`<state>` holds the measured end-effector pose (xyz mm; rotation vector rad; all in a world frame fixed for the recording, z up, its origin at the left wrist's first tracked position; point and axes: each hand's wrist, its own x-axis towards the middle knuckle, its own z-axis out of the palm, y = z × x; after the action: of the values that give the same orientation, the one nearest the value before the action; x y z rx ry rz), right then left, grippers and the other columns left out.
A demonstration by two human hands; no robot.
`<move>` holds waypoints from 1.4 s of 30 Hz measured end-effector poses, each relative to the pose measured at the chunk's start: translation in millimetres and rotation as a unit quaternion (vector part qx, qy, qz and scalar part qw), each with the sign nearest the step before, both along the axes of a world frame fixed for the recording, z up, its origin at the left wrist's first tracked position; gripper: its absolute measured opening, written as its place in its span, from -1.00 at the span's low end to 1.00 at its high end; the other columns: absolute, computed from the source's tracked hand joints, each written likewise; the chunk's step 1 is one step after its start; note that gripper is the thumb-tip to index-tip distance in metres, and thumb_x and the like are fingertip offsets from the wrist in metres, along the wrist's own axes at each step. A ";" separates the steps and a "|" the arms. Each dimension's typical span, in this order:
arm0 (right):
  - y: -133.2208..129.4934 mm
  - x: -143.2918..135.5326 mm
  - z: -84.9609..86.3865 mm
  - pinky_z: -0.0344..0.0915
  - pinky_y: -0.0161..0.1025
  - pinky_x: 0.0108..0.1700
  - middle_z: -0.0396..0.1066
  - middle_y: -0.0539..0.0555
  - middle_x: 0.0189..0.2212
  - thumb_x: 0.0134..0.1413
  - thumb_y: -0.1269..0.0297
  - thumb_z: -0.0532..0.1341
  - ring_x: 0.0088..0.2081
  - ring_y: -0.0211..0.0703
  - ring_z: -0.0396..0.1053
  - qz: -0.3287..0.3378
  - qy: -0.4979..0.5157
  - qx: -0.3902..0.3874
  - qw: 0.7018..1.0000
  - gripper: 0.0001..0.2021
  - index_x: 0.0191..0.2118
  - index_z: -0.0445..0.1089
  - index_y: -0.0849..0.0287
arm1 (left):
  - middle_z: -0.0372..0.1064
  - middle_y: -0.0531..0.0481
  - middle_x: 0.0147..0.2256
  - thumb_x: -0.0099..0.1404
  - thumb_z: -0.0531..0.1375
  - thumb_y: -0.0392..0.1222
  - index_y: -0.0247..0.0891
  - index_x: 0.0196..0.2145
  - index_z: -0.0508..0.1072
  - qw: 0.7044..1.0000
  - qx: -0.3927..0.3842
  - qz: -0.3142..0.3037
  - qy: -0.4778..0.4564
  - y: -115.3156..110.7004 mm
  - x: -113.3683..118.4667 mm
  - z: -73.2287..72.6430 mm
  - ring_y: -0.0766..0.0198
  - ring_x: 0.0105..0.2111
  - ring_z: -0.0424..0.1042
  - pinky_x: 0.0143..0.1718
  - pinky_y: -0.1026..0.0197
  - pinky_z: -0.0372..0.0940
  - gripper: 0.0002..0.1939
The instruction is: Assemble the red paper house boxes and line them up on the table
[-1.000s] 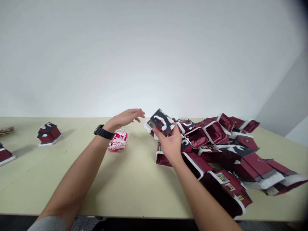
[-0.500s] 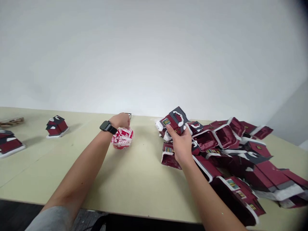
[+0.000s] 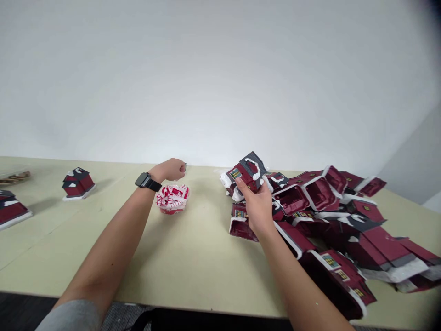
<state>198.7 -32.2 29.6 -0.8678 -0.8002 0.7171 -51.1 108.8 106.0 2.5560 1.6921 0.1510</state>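
My right hand grips a small toy house with dark red walls, a grey roof and white snow trim, thumb on its near face. It is tilted at the left end of a heap of similar houses. My left hand, with a black watch on the wrist, has its fingers curled closed just behind a clear tub of red-and-white striped pieces. Whatever those fingers hold is hidden. A small dark-edged item shows just beyond them, and I cannot tell whether they touch it.
Two similar houses stand upright on the left of the pale table, one farther back and one cut by the frame edge. A brown bundle in clear wrap lies behind them. A white wall rises along the back edge.
My left hand has lifted slightly away from the tub, toward the back. My right hand keeps its hold on the house. The whole view has shifted a little.
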 end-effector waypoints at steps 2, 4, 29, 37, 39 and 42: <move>0.8 0.1 -0.6 0.46 -0.02 0.05 0.61 0.15 -0.08 -0.11 0.10 0.53 -0.07 0.00 0.55 0.000 -0.002 0.010 1.000 -0.51 -0.07 0.47 0.19 | 0.48 -0.11 -0.33 0.20 0.20 -0.13 -0.23 -0.35 0.45 0.995 -0.004 -0.054 -0.081 -8.8 7.6 8.5 0.22 -0.42 0.36 -0.41 0.20 0.11 -0.88; 1.9 0.1 -1.0 0.45 -0.02 0.07 0.60 0.15 -0.07 -0.08 0.10 0.51 -0.07 -0.02 0.55 -0.006 -0.015 0.021 1.000 -0.52 -0.07 0.47 0.19 | 0.52 -0.12 -0.23 0.29 0.20 -0.03 -0.23 -0.22 0.45 0.969 -0.048 -0.137 -0.201 -24.4 20.1 18.2 0.24 -0.35 0.41 -0.37 0.24 0.20 -0.77; 5.5 6.5 -8.8 0.42 -0.09 0.05 0.56 0.16 -0.07 -0.06 -0.01 0.49 -0.09 -0.03 0.51 -0.171 -0.142 0.088 0.971 -0.37 0.07 0.34 0.15 | 0.55 -0.09 -0.32 0.17 0.48 0.00 -0.33 -0.33 0.58 0.753 -0.225 -0.175 -0.593 -83.6 115.6 -0.9 0.32 -0.36 0.53 -0.23 0.23 0.49 -0.68; 1.8 6.4 -7.0 0.42 -0.11 0.03 0.55 0.13 -0.10 -0.09 -0.02 0.50 -0.10 -0.03 0.50 -0.154 -0.139 0.081 0.975 -0.39 0.02 0.33 0.11 | 0.55 -0.11 -0.28 0.13 0.49 0.05 -0.32 -0.36 0.58 0.768 -0.214 -0.158 -0.583 -84.1 113.8 1.9 0.34 -0.39 0.49 -0.34 0.27 0.42 -0.63; 1.4 6.5 -7.1 0.43 -0.13 0.01 0.55 0.13 -0.11 -0.08 -0.02 0.50 -0.11 -0.03 0.50 -0.153 -0.141 0.080 0.975 -0.39 0.02 0.33 0.12 | 0.54 -0.10 -0.29 0.13 0.49 0.05 -0.32 -0.36 0.57 0.766 -0.216 -0.160 -0.583 -84.6 114.4 2.6 0.35 -0.39 0.49 -0.33 0.27 0.41 -0.63; 0.8 6.2 -7.2 0.43 -0.14 -0.03 0.55 0.14 -0.09 -0.07 -0.01 0.50 -0.12 -0.04 0.50 -0.151 -0.151 0.077 0.974 -0.39 0.04 0.32 0.12 | 0.54 -0.10 -0.31 0.12 0.50 0.08 -0.33 -0.36 0.57 0.768 -0.213 -0.166 -0.580 -86.5 114.6 4.9 0.36 -0.40 0.47 -0.32 0.26 0.39 -0.60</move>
<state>205.0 -31.4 22.4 -0.9447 -0.9542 0.2530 63.5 22.2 110.9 1.6571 0.6541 0.9474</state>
